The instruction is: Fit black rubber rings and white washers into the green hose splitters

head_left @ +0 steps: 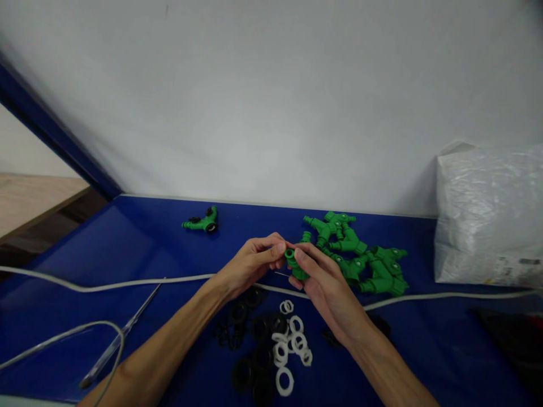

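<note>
My right hand [318, 271] grips a green plastic hose connector [299, 272] above the middle of the table, its round open end facing up. The fingers of my left hand [265, 254] are pinched together against the near end of that connector; what they hold, if anything, is too small to tell. Below my hands lie white plastic rings [284, 381] of several sizes and black rings [243, 374], with tiny black O-rings [231, 337] to their left. Several green Y-shaped hose connectors [350, 241] are heaped just beyond my right hand.
A green connector with black parts [199, 224] lies apart at the back left. A white cable [173, 280] crosses the blue table [139, 237]. At left lies a screwdriver with a clear handle [110, 350]; a plastic-wrapped package [487, 215] stands at right, before the white wall.
</note>
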Available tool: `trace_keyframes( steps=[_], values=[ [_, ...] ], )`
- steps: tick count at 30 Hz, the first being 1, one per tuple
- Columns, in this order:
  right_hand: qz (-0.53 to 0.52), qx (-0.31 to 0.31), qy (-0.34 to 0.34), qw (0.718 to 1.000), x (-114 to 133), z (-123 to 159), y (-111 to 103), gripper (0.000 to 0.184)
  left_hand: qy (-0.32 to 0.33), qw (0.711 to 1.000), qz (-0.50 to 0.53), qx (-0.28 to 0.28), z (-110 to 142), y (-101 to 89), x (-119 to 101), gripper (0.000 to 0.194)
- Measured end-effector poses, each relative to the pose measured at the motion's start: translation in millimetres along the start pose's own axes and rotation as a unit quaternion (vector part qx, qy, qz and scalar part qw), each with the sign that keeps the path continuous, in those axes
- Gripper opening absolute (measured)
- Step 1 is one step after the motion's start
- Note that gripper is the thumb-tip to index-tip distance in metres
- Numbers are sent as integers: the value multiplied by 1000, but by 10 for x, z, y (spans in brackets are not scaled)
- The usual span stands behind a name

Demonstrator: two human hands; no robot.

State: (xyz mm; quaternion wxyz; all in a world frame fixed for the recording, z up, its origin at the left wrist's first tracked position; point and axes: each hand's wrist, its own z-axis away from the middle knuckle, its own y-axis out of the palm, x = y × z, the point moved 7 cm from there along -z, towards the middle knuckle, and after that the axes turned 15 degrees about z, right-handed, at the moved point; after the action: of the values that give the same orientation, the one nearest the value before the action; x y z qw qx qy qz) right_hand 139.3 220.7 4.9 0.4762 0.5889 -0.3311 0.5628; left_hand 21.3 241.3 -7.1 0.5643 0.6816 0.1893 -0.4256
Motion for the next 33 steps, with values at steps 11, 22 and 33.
trace_keyframes(
  steps=[11,22,33],
  values=[
    [18,-22,-10,1000,9,-21,-25,24,-27,997,67,-24,-36,18,94,33],
    [-19,-43,1,999,38,-41,-99,44,97,971,-170,-140,-19,-312,-424,39],
    [-48,-12,46,998,-22,-12,-46,79,98,823,-502,-246,1389,-82,-357,24]
  ],
)
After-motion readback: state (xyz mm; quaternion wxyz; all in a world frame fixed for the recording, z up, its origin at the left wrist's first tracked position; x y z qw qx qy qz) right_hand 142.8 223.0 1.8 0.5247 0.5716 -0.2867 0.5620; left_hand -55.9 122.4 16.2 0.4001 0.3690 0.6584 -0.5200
